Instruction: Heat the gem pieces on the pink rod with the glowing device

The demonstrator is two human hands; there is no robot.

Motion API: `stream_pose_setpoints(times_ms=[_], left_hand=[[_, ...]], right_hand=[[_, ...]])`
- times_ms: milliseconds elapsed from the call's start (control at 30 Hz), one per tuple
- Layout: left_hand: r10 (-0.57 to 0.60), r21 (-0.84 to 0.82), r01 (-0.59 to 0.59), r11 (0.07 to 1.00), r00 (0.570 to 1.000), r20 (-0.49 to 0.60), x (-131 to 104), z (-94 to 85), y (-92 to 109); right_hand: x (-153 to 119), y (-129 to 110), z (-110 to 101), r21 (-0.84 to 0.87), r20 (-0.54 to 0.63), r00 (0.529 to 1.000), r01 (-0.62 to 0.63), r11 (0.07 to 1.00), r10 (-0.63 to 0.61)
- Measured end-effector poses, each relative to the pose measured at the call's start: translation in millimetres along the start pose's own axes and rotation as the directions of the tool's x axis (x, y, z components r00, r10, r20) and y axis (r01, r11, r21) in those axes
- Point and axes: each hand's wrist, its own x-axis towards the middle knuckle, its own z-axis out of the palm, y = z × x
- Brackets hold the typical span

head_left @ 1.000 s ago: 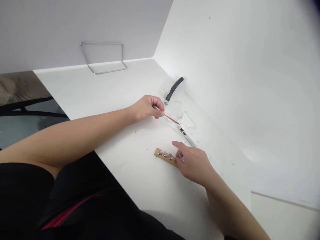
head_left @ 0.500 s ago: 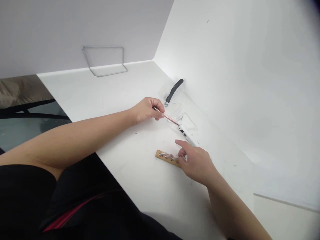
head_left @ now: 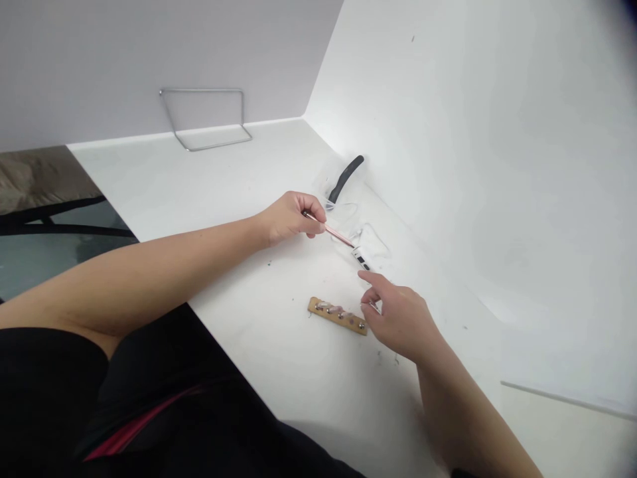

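My left hand (head_left: 302, 216) pinches a slim pink pen-like tool (head_left: 338, 235). The tool's dark tip meets the near end of a white device (head_left: 363, 258) with black windows or buttons; whether they touch I cannot tell. My right hand (head_left: 398, 312) has its index finger stretched over the device, hiding its lower part. Between the thumb and curled fingers of that hand is a small shiny silver piece (head_left: 373, 307), mostly covered. Just left of it lies a tan strip (head_left: 337, 316) bearing several round metal studs and pale translucent pieces.
Behind the tool lie a black curved handle (head_left: 347, 178) and clear plastic (head_left: 343, 211), with a thin white cord-like loop (head_left: 375, 239) nearby. A bent metal wire frame (head_left: 213, 145) leans on the back wall. Small dark specks dot the white tabletop (head_left: 279, 318).
My right hand has shifted slightly right, away from the tan strip, uncovering its right end. Its index finger now covers more of the white device. My left hand keeps its hold on the pink tool.
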Motion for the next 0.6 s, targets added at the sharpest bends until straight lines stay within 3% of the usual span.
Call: stream_pose_setpoints(times_ms=[133, 267, 400, 600], left_hand=[[-0.010, 0.002, 0.010, 1.000, 1.000, 0.011, 0.1, 0.2, -0.4], [-0.030, 0.011, 0.030, 0.999, 0.999, 0.036, -2.0, 3.0, 0.1], [-0.064, 0.002, 0.064, 0.998, 0.995, 0.079, -4.6, 8.7, -1.9], [-0.071, 0.020, 0.070, 0.997, 0.990, 0.122, -7.1, 13.9, -5.8]], right_hand=[[-0.8, 5.1, -5.7, 0.060, -0.129, 0.992, 0.010, 0.998, -0.002], [1.4, 4.2, -7.6, 0.266, -0.306, 0.950, 0.020, 0.964, 0.065], [8.5, -1.5, -0.7, 0.533, -0.441, 0.866, 0.042, 0.845, 0.236], [19.2, -5.9, 12.8, 0.763, -0.471, 0.803, 0.164, 0.625, 0.365]])
